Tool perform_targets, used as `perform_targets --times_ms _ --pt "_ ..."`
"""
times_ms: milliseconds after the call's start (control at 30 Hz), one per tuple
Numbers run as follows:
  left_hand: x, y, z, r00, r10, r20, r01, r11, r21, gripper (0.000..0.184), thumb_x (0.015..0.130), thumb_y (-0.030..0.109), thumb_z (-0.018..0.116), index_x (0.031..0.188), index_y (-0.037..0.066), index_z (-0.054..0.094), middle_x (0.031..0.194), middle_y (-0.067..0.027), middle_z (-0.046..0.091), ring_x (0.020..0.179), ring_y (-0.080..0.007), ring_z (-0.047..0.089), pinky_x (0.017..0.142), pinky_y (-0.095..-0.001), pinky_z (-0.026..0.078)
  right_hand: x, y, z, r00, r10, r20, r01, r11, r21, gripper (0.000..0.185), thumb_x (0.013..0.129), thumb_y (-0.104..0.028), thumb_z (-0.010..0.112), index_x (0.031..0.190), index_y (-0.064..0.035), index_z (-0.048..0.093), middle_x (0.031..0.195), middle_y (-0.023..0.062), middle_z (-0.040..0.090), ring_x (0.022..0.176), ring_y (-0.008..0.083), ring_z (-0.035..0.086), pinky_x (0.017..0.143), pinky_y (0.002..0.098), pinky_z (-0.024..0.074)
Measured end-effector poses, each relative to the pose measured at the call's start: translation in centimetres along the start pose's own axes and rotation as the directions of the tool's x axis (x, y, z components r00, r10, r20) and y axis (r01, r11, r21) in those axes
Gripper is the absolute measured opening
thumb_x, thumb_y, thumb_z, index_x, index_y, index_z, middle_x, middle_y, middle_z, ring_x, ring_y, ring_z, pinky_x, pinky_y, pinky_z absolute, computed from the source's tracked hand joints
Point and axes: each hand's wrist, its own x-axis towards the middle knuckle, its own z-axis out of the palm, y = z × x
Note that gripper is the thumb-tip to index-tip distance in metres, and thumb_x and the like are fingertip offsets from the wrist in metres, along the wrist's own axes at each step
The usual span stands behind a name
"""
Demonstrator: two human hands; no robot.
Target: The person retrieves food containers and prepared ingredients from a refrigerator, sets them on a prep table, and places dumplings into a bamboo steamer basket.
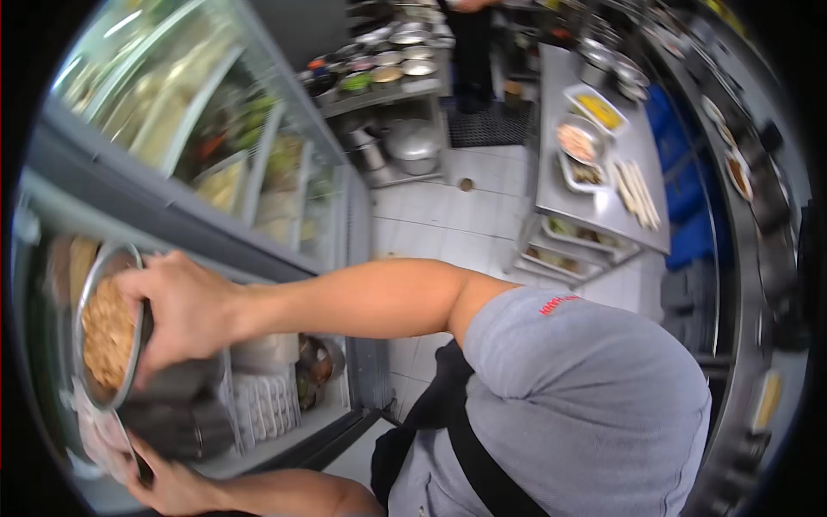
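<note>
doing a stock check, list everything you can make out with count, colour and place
bowl: 1, silver, in right hand
food: one heap, tan, inside that bowl
glass-doored cabinet: 1, grey-framed, left
counter: 1, steel-grey, upper right
sticks: several, off-white, on counter
tray: 1, white, on counter, yellow food inside
second bowl: 1, silver, by tray, pink food inside
dishes: many, mostly silver, rear shelf
mat: 1, black, on floor
co-worker: 1, dark-clothed, top centre
blurred item: 1, pinkish, by left hand
right hand: 1, bare, at bowl
left hand: 1, bare, lower left
sleeve: 1, grey, right
</note>
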Motion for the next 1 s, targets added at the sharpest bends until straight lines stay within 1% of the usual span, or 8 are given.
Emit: perform_targets --times_ms 100,167,367,500,533,633,800,1000 --pt "-5.3 7.6 -1.1 0.939 -0.205 0.277 0.279 0.924 -0.262 0.036 0.085 0.027 0.083 0.086 -0.004 0.064 0.086 -0.0099 0.068 0.081 -0.0206 0.06 0.077 -0.0339 0.05 -5.8 -3.1 -10.0 0.996 0.071 -0.061 -0.078 0.991 -0.106 0.058 0.051 -0.038 0.098 0.086 -0.0075 0.062 0.086 0.0122 0.07 0.081 0.0268 0.068 0.074 0.0357 0.0532" --pt "-8.8 7.6 0.3 0.895 -0.042 0.445 0.254 0.866 -0.43 0.032 0.087 0.021 0.082 0.082 -0.001 0.059 0.078 -0.0036 0.057 0.073 -0.0162 0.052 0.067 -0.0315 0.045 -9.3 -4.1 -15.5 0.994 0.022 -0.11 -0.053 0.956 -0.289 0.053 0.055 -0.032 0.099 0.086 -0.0087 0.062 0.09 0.0073 0.07 0.084 0.0239 0.067 0.076 0.0348 0.0537" --pt "-21.2 23.1 2.2 0.466 0.217 0.858 0.766 0.387 -0.514 0.025 0.082 -0.004 0.077 0.087 0.006 0.055 0.086 -0.0013 0.058 0.081 -0.0092 0.055 0.07 -0.0262 0.047 -19.3 -14.3 -34.7 0.932 0.111 -0.344 -0.329 0.656 -0.679 0.051 0.057 -0.023 0.1 0.081 -0.0077 0.058 0.093 0.0079 0.069 0.088 0.0196 0.068 0.079 0.0323 0.0542" --pt "-28.6 36.5 2.4 0.38 0.59 0.712 0.866 0.043 -0.498 0.03 0.078 -0.009 0.078 0.089 0.003 0.053 0.135 -0.0179 0.057 0.113 -0.0216 0.061 0.088 -0.0286 0.052 -24.6 -21.6 -47.0 0.77 0.04 -0.637 -0.59 0.426 -0.686 0.047 0.062 -0.019 0.098 0.081 -0.0063 0.056 0.09 0.0073 0.073 0.09 0.0127 0.067 0.079 0.03 0.0543" --pt "-30.2 39.6 2.3 0.275 0.627 0.729 0.908 0.079 -0.411 0.034 0.069 -0.011 0.082 0.087 0.004 0.056 0.152 -0.0226 0.039 0.127 -0.0268 0.055 0.102 -0.0338 0.046 -26.1 -22.8 -50.9 0.73 0.013 -0.683 -0.639 0.367 -0.676 0.047 0.063 -0.021 0.098 0.08 -0.006 0.056 0.088 0.0077 0.073 0.088 0.0119 0.067 0.077 0.0299 0.0544" --pt "-34.6 51.2 0.8 0.152 0.734 0.662 0.966 0.031 -0.257 0.039 0.063 -0.005 0.089 0.085 0.005 0.057 0.153 -0.0259 0.035 0.132 -0.0297 0.052 0.105 -0.0368 0.045 -29.7 -25.1 -63.1 0.643 -0.127 -0.756 -0.744 0.13 -0.655 0.051 0.062 -0.03 0.097 0.078 -0.0056 0.056 0.081 0.0088 0.072 0.08 0.0107 0.067 0.073 0.0295 0.0544" --pt "-42.2 69.8 -1.5 0.22 0.879 0.422 0.911 -0.031 -0.411 0.038 0.062 0.004 0.092 0.08 0.007 0.059 0.146 -0.0286 0.044 0.134 -0.0371 0.051 0.106 -0.0421 0.043 -35.3 -24.4 -83.5 0.514 -0.255 -0.819 -0.827 0.103 -0.552 0.054 0.059 -0.037 0.097 0.078 -0.0045 0.058 0.08 0.0099 0.073 0.073 0.0148 0.068 0.067 0.0334 0.0548" --pt "-51.9 85.4 -5.1 0.252 0.93 0.268 0.808 -0.05 -0.587 0.039 0.06 0.01 0.095 0.077 0.006 0.06 0.137 -0.0281 0.052 0.133 -0.0406 0.051 0.105 -0.0446 0.044 -37.6 -20.1 -98.3 0.467 -0.103 -0.878 -0.884 -0.044 -0.465 0.058 0.058 -0.041 0.096 0.082 -0.0014 0.061 0.083 0.0152 0.073 0.076 0.0221 0.07 0.072 0.0355 0.0553"
